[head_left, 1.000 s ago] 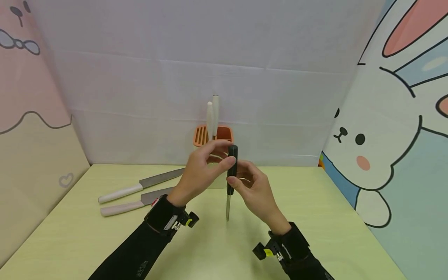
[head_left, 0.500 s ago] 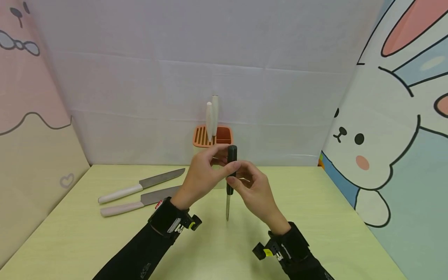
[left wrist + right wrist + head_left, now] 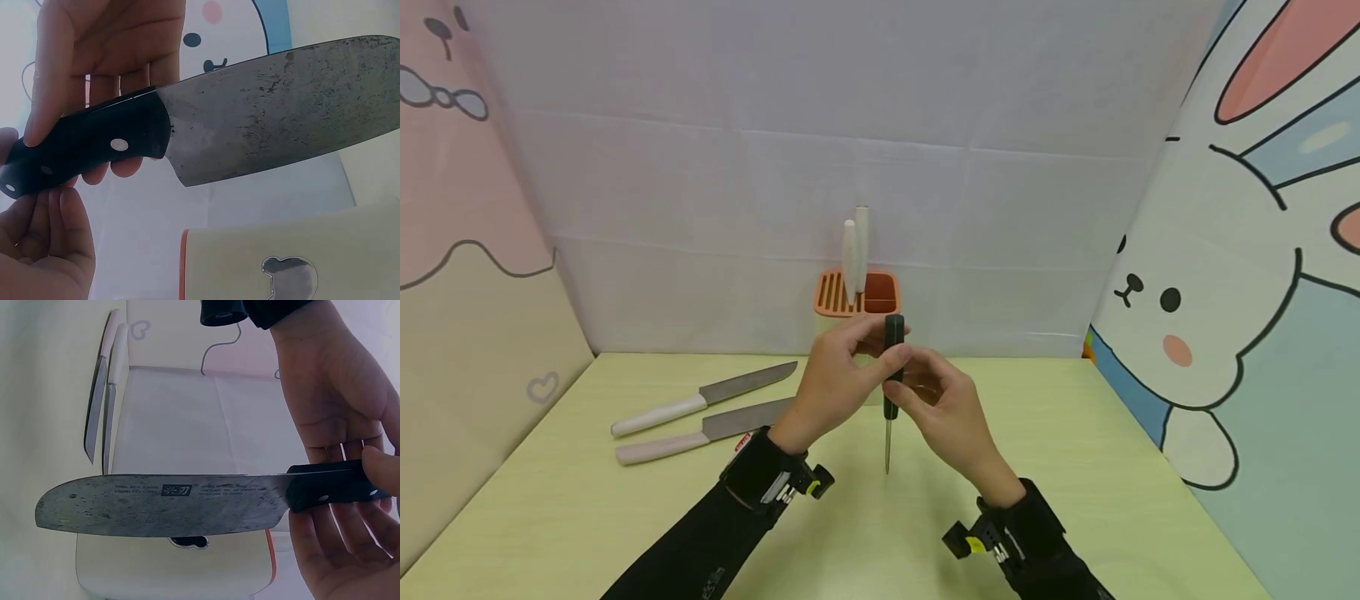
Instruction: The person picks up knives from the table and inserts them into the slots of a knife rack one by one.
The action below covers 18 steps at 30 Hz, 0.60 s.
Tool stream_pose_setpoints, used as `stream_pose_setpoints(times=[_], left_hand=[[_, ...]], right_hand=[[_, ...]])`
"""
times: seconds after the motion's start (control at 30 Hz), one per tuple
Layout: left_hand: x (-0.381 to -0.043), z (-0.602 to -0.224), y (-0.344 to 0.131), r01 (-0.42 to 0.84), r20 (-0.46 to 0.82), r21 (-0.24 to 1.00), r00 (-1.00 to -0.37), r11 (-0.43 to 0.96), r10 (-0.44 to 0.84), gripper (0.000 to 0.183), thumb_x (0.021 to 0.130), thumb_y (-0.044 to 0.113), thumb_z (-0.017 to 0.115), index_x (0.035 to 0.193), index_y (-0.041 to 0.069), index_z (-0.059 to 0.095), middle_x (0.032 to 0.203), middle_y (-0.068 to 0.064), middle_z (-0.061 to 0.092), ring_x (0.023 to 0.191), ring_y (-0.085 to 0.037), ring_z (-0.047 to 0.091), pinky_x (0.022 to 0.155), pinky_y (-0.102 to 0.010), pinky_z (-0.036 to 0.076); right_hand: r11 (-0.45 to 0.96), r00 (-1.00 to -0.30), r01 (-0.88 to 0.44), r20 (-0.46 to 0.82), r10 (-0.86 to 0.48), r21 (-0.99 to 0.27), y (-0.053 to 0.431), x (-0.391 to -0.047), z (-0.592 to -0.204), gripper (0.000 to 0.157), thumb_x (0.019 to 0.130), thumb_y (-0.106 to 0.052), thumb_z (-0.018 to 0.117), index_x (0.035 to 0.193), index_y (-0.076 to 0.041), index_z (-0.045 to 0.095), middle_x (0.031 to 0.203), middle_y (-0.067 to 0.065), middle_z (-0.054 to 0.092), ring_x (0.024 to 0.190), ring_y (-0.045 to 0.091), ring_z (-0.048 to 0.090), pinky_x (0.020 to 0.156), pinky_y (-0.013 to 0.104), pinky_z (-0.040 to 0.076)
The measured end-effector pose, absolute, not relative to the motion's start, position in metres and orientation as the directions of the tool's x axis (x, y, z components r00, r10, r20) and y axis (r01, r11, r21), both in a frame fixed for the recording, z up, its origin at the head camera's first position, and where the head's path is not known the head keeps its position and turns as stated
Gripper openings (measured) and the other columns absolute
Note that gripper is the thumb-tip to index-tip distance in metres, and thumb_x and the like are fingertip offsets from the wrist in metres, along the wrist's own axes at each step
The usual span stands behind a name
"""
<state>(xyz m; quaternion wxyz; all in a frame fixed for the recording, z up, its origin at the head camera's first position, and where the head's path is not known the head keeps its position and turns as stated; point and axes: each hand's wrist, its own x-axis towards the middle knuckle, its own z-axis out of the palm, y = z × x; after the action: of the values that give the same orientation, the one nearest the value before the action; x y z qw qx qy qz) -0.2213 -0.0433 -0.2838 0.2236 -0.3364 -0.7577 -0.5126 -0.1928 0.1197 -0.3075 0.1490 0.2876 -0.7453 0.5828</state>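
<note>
A chef's knife with a black riveted handle (image 3: 892, 332) hangs nearly upright, point down and almost edge-on in the head view. My left hand (image 3: 837, 379) holds the upper handle between thumb and fingers. My right hand (image 3: 947, 412) pinches the handle lower down, close to where the blade begins. In the left wrist view the broad, spotted steel blade (image 3: 287, 109) stretches rightward from the handle. Dark print marks the other face of the blade (image 3: 144, 506) in the right wrist view. Behind the hands stands a cream knife holder (image 3: 231, 262) with an orange slotted top (image 3: 830, 292).
Two white-handled knives (image 3: 862, 242) stand in the holder. On the left of the table (image 3: 1075, 433) lie a white-handled knife (image 3: 662, 414) and a pinkish-handled knife (image 3: 662, 448), blades toward the holder. A white cloth (image 3: 715, 183) hangs behind; cartoon-printed panels flank the table.
My left hand has slid slightly down and to the right along the knife handle. The knife has turned a little, its blade now thinner in the head view. My right hand stays nearly in place.
</note>
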Motion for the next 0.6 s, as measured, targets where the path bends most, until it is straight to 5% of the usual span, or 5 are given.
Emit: stream_pose_setpoints(times=[0.2, 0.6], left_hand=[[-0.238, -0.3, -0.047, 0.742, 0.683, 0.614, -0.671, 0.27, 0.29, 0.021, 0.093, 0.029, 0.065, 0.111, 0.019, 0.065, 0.095, 0.006, 0.061, 0.088, -0.008, 0.059, 0.078, -0.03, 0.052], [-0.241, -0.293, -0.052, 0.754, 0.697, 0.6, -0.657, 0.268, 0.287, 0.026, 0.094, 0.035, 0.062, 0.113, 0.017, 0.064, 0.096, 0.007, 0.061, 0.09, -0.007, 0.06, 0.079, -0.029, 0.053]], right_hand=[[0.176, -0.797, -0.596, 0.549, -0.254, -0.784, 0.119, -0.191, -0.306, 0.039, 0.089, -0.003, 0.067, 0.126, -0.004, 0.056, 0.105, 0.013, 0.063, 0.095, 0.024, 0.062, 0.085, 0.037, 0.052], [0.154, -0.783, -0.612, 0.567, -0.254, -0.776, 0.119, -0.193, -0.306, 0.039, 0.087, -0.001, 0.068, 0.124, -0.004, 0.057, 0.102, 0.014, 0.065, 0.094, 0.025, 0.062, 0.085, 0.04, 0.052]])
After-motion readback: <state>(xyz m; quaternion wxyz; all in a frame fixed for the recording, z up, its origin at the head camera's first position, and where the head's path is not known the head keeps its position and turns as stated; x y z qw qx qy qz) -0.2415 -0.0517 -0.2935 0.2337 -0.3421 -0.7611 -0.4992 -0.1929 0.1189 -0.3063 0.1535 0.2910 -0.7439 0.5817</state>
